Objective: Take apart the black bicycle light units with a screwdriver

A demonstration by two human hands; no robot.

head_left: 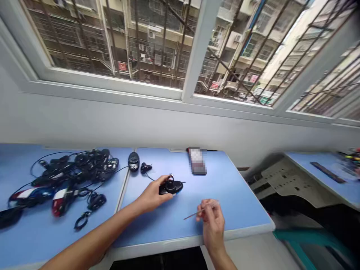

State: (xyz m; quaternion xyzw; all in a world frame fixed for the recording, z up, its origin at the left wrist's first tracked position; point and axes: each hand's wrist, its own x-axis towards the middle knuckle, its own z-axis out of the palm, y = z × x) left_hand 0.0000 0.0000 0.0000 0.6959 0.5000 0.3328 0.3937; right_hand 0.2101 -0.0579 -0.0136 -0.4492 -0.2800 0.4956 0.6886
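The left hand (153, 194) is grasping a black, oval plastic device (177, 186) over the pale-blue tabletop (236, 191); the right hand (212, 223) is pinching a slender, metal-shafted screwdriver (192, 215). The device is sitting forward and left of the screwdriver's tip, its long axis running roughly sideways. Markings on a rounded black unit (134, 162) are showing illegibly small.

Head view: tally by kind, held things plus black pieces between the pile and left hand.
Black device in left hand: 1
Thin tool in right hand: 1
Oval black piece: 1
Small black piece: 1
Total: 4
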